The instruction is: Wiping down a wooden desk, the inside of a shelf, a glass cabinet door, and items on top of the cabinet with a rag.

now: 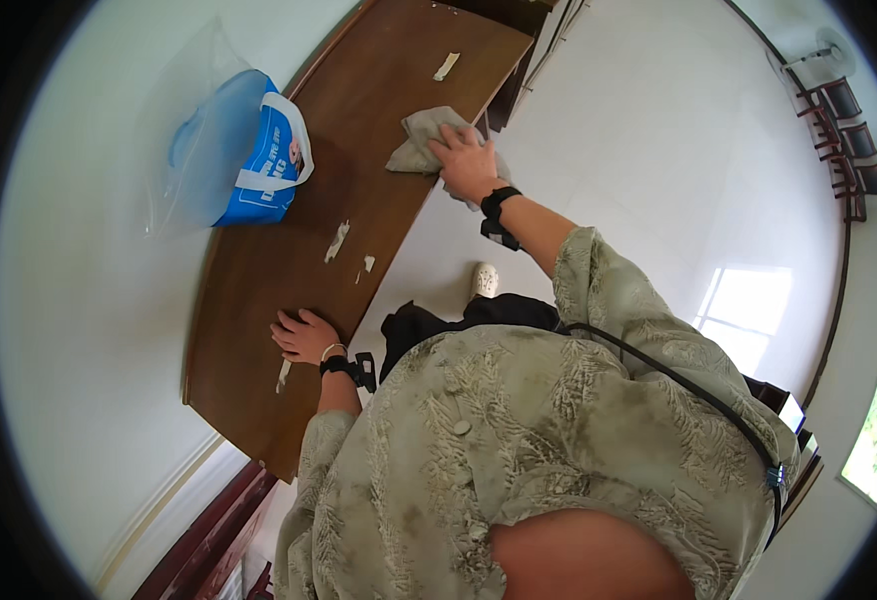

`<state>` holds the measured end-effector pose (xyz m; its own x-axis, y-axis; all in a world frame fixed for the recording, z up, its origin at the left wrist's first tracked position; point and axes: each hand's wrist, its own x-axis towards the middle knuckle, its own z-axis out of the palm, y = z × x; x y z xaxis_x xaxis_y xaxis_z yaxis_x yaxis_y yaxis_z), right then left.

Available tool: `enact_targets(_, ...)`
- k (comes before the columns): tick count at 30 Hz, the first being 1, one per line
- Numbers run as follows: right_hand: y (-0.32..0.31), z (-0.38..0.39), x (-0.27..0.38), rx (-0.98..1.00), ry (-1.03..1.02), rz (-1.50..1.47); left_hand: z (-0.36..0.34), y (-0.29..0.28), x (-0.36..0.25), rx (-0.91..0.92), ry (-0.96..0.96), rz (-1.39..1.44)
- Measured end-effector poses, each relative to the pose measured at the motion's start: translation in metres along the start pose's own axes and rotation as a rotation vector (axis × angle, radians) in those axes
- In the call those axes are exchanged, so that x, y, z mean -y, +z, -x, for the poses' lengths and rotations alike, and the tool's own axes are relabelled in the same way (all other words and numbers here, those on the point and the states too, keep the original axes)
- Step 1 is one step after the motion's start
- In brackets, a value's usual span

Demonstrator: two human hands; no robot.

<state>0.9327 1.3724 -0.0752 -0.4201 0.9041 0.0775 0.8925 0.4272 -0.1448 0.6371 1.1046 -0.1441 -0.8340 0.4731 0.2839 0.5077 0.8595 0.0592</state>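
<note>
On smooth brown wood [364, 205], the left hand [309, 338] lies splayed; the right hand [467, 163], unclenched, presses rumpled grey cloth [419, 138].

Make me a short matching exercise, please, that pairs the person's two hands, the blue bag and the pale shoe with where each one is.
Things
1. Left hand
2. Right hand
3. Blue bag
4. Pale shoe

Places
a. Down on the pale floor
b. Beside the pale wall, with clear plastic about it
c. Directly on the brown tabletop, fingers spread
d. On the grey cloth, at the tabletop's edge

Right pairs: 1-c, 2-d, 3-b, 4-a.
</note>
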Motion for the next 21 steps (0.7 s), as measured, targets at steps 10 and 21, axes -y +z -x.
enact_targets(10,0.008,0.025,0.044,0.053,-0.399,-0.144,0.003,0.004,-0.007,-0.014,-0.013,-0.05)
enact_targets(21,0.003,-0.084,-0.072,0.001,-0.305,-0.165,0.002,0.006,-0.006,0.01,-0.002,-0.061)
